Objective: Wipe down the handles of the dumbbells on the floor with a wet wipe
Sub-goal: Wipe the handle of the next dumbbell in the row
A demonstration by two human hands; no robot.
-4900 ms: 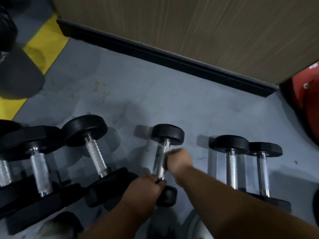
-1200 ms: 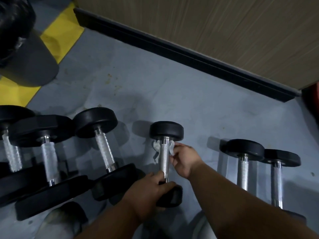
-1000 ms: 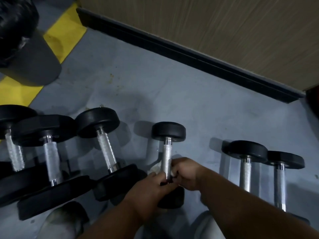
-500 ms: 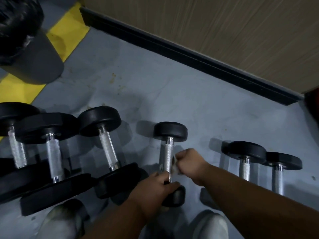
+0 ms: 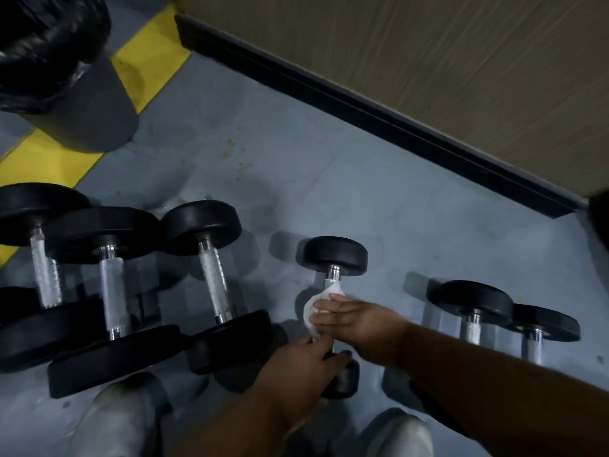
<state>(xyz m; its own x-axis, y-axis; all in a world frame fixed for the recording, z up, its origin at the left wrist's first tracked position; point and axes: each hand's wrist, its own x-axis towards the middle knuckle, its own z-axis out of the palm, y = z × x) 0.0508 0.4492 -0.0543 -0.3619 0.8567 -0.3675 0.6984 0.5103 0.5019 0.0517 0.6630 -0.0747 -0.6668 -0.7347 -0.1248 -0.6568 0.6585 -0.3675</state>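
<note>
Six dumbbells lie on the grey floor (image 5: 379, 192) in a rough row. Centre dumbbell (image 5: 333, 255) lies with one black head at 12 o'clock and the other at 6 o'clock. Left hand (image 5: 296, 371) grips the near end of its handle, fingers curled around the bar just above the near head. Right hand (image 5: 356, 316) reaches in from 3 o'clock, fingers fairly straight and close together, pressing a white wet wipe (image 5: 318, 306) onto the middle of the handle. Wipe is wrapped on the bar and bulges out toward 9 o'clock. Three larger dumbbells (image 5: 211, 278) lie crowded together at 9 o'clock; two smaller dumbbells (image 5: 471, 305) lie at 3 o'clock. Wood-grain wall (image 5: 428, 61) with black skirting runs across 12 to 2 o'clock.
</note>
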